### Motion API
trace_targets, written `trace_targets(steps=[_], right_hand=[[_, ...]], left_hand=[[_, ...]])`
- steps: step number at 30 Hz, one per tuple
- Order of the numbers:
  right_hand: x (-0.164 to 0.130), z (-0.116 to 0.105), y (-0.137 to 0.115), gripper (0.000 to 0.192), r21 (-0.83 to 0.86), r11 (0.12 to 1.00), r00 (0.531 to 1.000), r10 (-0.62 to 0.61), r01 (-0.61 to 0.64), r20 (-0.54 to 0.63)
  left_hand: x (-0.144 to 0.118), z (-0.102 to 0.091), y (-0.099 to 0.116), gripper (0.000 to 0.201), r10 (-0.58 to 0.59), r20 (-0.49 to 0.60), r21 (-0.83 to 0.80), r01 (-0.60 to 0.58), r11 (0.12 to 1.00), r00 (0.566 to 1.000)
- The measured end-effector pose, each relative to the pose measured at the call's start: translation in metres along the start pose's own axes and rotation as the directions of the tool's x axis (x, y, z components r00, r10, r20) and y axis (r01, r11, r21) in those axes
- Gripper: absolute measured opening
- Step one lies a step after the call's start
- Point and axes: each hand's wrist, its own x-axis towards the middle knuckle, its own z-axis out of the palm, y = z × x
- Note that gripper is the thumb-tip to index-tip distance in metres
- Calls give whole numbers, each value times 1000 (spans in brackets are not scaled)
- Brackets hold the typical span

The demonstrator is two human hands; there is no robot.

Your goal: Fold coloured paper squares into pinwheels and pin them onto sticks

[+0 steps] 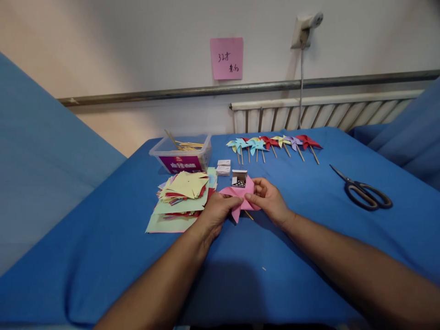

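At table centre, left hand and right hand pinch the pink pinwheel from both sides, fingers closed, steadying its folds; the open pin box, probably tacks, sits at twelve o'clock.

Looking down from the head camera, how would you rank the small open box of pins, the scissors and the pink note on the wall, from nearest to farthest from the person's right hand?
From the right hand:
1. Small open box of pins, just behind the hand, to its left.
2. Scissors, off to the right on the blue cloth.
3. Pink note, up on the wall at the back.
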Motion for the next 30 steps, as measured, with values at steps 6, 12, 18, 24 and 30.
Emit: trace_targets(steps=[6,12,18,24,30], right_hand=[[2,1,4,39,-49,997,999,-54,55,7],[3,2,2,35,-32,999,998,-34,32,-50],[4,3,3,32,-42,999,997,-5,2,-73],[4,3,6,31,-52,999,996,-5,0,-88],[3,1,4,33,-15,1000,996,-28,27,-81]], left_hand=[[-1,3,4,24,3,-25,89,-1,996,1000],[3,3,-1,25,45,-22,80,-43,996,999],[3,6,-1,26,76,-50,98,-71,993,996],[2,6,-1,27,85,-62,121,-77,990,994],[3,4,1,23,106,-82,96,-98,991,991]])
